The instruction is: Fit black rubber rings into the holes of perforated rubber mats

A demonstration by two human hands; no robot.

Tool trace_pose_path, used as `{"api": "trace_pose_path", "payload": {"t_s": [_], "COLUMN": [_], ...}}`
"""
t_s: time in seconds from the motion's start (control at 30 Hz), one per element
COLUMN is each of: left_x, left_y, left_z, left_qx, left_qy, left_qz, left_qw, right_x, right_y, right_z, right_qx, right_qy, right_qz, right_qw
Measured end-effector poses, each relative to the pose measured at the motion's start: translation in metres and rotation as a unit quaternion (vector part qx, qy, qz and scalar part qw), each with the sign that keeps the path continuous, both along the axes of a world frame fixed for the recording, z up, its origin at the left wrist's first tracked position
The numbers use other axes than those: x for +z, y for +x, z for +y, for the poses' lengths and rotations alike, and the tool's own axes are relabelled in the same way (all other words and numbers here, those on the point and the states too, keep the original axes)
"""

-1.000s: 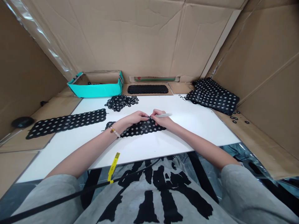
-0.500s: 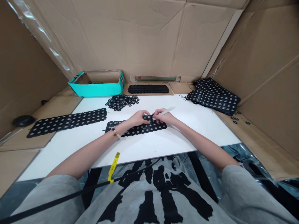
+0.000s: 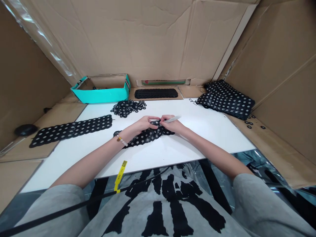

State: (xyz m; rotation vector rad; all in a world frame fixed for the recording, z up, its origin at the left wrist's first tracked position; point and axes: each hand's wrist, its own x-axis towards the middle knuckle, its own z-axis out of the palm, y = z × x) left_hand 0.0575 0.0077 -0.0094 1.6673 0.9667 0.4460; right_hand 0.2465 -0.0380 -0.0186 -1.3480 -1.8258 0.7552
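In the middle of the white board, a black mesh panel of joined rings (image 3: 145,136) lies partly lifted. My left hand (image 3: 143,123) is closed on its upper edge, thumb and fingers pinching the mesh. Opposite it, my right hand (image 3: 173,125) grips a slim white pen-shaped tool (image 3: 174,118), whose tip meets the panel's edge between both hands. The tip itself is too small to make out. My left forearm and wrist cover part of the panel's left end. Beyond my left hand sits a heap of loose black rings (image 3: 126,108).
A similar flat panel (image 3: 74,130) lies to the left. A turquoise box (image 3: 101,96) and a rolled or stacked black piece (image 3: 156,93) stand at the back. Finished-looking dotted panels (image 3: 229,100) are piled at right. Cardboard walls (image 3: 123,39) enclose the white board (image 3: 153,157).
The panel's left end has shifted and bunched, and its lower edge is more tilted. My right hand and the white tool have moved slightly left, with the tool lying flatter.
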Motion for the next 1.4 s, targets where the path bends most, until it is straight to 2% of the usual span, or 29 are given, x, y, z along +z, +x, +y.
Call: {"api": "trace_pose_path", "payload": {"t_s": [0.13,0.23,0.33,0.43,0.6,0.77,0.9,1.1,1.17,1.23,1.33,1.4], "left_x": [0.003,-0.004,-0.01,-0.009,-0.002,-0.004,-0.003,0.008,0.009,0.009,0.005,0.002], "left_y": [-0.005,-0.006,-0.005,-0.005,-0.006,-0.005,-0.007,-0.01,-0.01,-0.01,-0.009,-0.008], "left_z": [0.006,0.01,0.011,0.01,0.008,0.009,0.012,0.016,0.015,0.013,0.011,0.01], "left_qx": [-0.032,-0.032,-0.034,-0.059,-0.055,-0.045,-0.04,-0.088,-0.108,-0.117,-0.097,-0.086], "left_qy": [0.104,0.192,0.23,0.23,0.222,0.14,0.073,0.04,0.047,0.084,0.172,0.203], "left_qz": [0.072,0.118,0.125,0.121,0.14,0.092,0.083,0.082,0.086,0.094,0.116,0.12], "left_qw": [0.991,0.974,0.964,0.964,0.963,0.985,0.993,0.992,0.989,0.985,0.973,0.968], "right_x": [0.011,0.016,0.013,0.006,0.001,0.002,0.0,-0.007,-0.007,-0.006,-0.003,-0.003], "right_y": [0.008,0.014,0.012,0.006,0.002,0.002,-0.003,-0.011,-0.011,-0.009,-0.002,0.002], "right_z": [0.0,0.002,0.005,0.006,0.004,0.001,-0.006,-0.008,-0.006,-0.003,0.001,0.004], "right_qx": [-0.002,-0.003,0.02,0.038,0.023,0.022,0.006,-0.008,-0.014,-0.019,-0.009,0.005], "right_qy": [-0.086,-0.151,-0.166,-0.144,-0.135,-0.121,-0.052,0.03,0.051,0.053,-0.009,-0.067], "right_qz": [0.008,0.031,0.107,0.149,0.115,0.115,0.074,-0.005,-0.026,-0.018,0.033,0.063], "right_qw": [0.996,0.988,0.98,0.978,0.984,0.986,0.996,1.0,0.998,0.998,0.999,0.996]}}
